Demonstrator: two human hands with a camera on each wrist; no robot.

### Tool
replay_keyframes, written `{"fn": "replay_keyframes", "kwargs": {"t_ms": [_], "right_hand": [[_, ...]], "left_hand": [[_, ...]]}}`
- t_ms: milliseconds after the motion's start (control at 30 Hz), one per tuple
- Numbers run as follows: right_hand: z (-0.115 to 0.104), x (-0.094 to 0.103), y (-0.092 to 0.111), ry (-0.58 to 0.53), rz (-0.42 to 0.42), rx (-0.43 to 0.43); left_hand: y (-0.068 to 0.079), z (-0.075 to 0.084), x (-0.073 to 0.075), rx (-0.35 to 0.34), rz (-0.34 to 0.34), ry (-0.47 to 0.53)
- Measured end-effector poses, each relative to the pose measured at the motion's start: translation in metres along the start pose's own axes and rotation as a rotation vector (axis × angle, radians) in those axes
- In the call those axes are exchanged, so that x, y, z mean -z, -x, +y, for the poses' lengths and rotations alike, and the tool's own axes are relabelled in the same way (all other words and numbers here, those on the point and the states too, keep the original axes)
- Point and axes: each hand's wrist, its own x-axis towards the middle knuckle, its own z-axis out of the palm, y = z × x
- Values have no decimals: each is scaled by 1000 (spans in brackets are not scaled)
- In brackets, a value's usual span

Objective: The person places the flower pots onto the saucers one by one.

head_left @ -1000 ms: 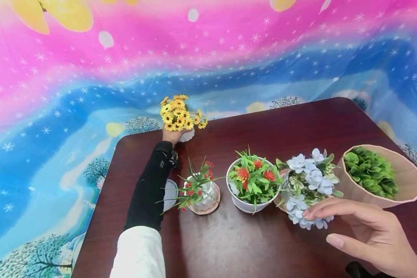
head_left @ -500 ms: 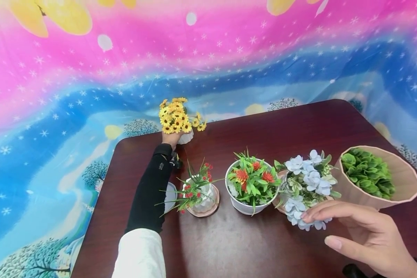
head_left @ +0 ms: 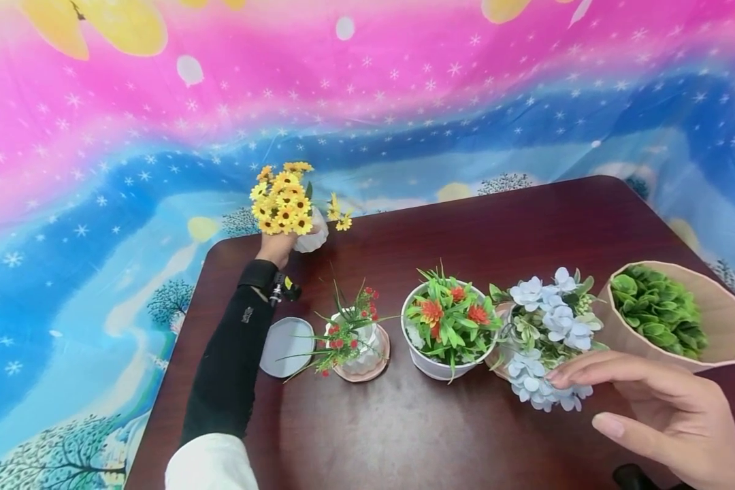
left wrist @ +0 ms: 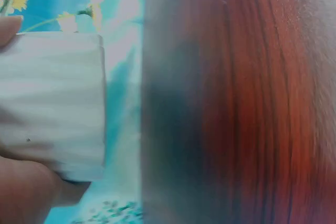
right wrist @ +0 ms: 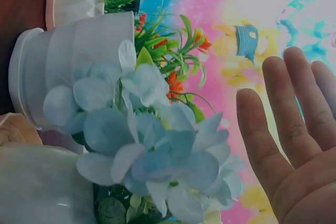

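Observation:
At the table's far left edge my left hand (head_left: 279,246) grips a small white flowerpot (head_left: 312,237) with yellow daisies (head_left: 284,204) standing in it. The left wrist view has the ribbed white pot (left wrist: 52,98) between thumb and fingers, with a gap between pot and tabletop. Over the front of a pot of pale blue flowers (head_left: 554,320) hovers my right hand (head_left: 667,415), fingers extended and holding nothing. In the right wrist view the fingers stand apart from the blue petals (right wrist: 157,150).
A grey saucer (head_left: 288,347) lies left of a red-berry plant (head_left: 355,340) on a pink saucer. Right of it stand an orange-flowered plant (head_left: 450,316) in a white pot and a large beige pot (head_left: 725,327) with green leaves. A printed cloth (head_left: 367,88) hangs behind the table (head_left: 392,429).
My left hand has moved left with the daisy pot, and the grey saucer shows more fully as the forearm has shifted left. The right hand keeps almost the same place.

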Motion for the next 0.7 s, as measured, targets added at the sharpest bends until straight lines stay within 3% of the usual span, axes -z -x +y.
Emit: {"fn": "replay_keyframes", "kwargs": {"t_ms": [167, 433, 567, 700], "right_hand": [[2, 3, 2, -20, -1, 8], [7, 1, 0, -24, -10, 27], [9, 0, 0, -39, -18, 30], [8, -3, 3, -7, 3, -18]], "left_hand": [[20, 16, 16, -39, 11, -31], [65, 27, 42, -187, -104, -58], [92, 23, 54, -187, -122, -80], [120, 19, 66, -155, -100, -146]]}}
